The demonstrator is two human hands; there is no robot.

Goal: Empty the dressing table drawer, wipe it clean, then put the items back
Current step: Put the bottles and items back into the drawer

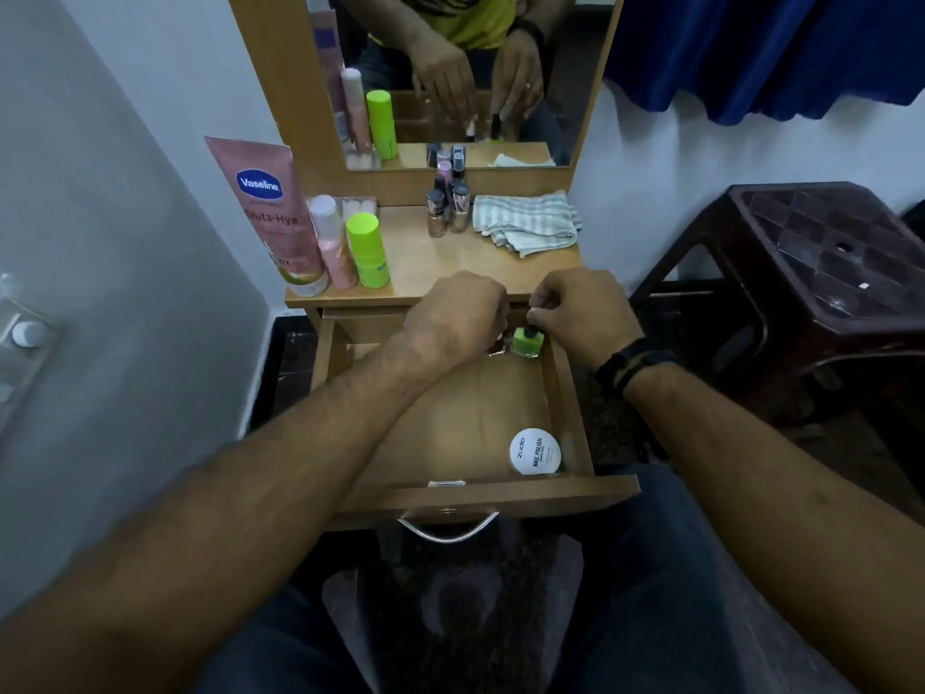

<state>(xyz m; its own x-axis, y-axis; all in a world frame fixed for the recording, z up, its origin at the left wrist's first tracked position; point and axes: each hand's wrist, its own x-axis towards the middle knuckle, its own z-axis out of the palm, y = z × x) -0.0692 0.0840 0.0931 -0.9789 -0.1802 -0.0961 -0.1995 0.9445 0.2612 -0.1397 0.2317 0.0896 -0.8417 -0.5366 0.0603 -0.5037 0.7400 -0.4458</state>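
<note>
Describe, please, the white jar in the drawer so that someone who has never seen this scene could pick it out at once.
Start at the open drawer pulled out under the dressing table. In its near right corner, just behind the drawer front, lies the white jar. It is round and flat with "NAIL POLISH" printed on its lid, unlike the small green bottle at the far end, which the right hand pinches by its dark cap.

Drawer floor: I see it bare in the middle and on the left.
Front right corner: white tub sits there.
Back edge: both my hands and green bottle crowd it.
Tabletop centre: open between tubes and cloth.
</note>
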